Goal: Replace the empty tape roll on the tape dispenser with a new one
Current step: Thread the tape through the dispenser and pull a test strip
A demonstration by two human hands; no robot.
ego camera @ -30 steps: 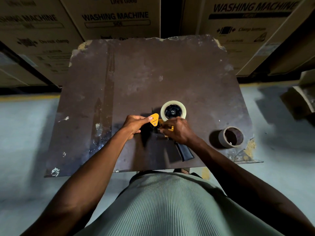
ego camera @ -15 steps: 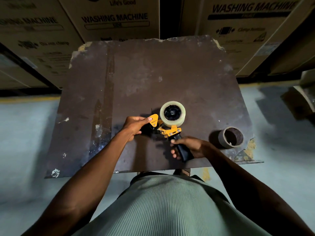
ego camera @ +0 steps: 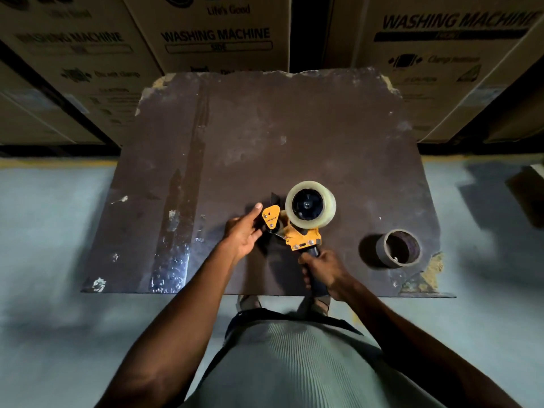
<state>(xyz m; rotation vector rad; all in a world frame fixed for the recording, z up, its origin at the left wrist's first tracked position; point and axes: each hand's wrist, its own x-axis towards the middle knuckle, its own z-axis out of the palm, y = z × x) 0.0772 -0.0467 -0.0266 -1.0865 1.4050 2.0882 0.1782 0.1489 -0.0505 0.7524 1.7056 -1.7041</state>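
Note:
A yellow tape dispenser (ego camera: 300,237) with a black handle sits over the near middle of a dark brown board (ego camera: 265,136). A full clear tape roll (ego camera: 311,205) is mounted on its black hub. My right hand (ego camera: 323,270) grips the black handle just below the yellow frame. My left hand (ego camera: 243,231) is at the dispenser's front end, thumb stretched toward the yellow triangular flap (ego camera: 271,216); the other fingers are hidden beneath the palm. The empty brown cardboard core (ego camera: 398,248) stands on the board to the right, apart from both hands.
Large cardboard washing machine boxes (ego camera: 217,36) stand stacked right behind the board. The board's right front corner (ego camera: 426,275) is chipped. Grey concrete floor (ego camera: 53,231) lies on both sides. My light green shirt fills the bottom of the view.
My right hand left the yellow frame and slid back onto the black handle, now gripping it. The dispenser has lifted or tilted slightly. My left hand stays at the front flap.

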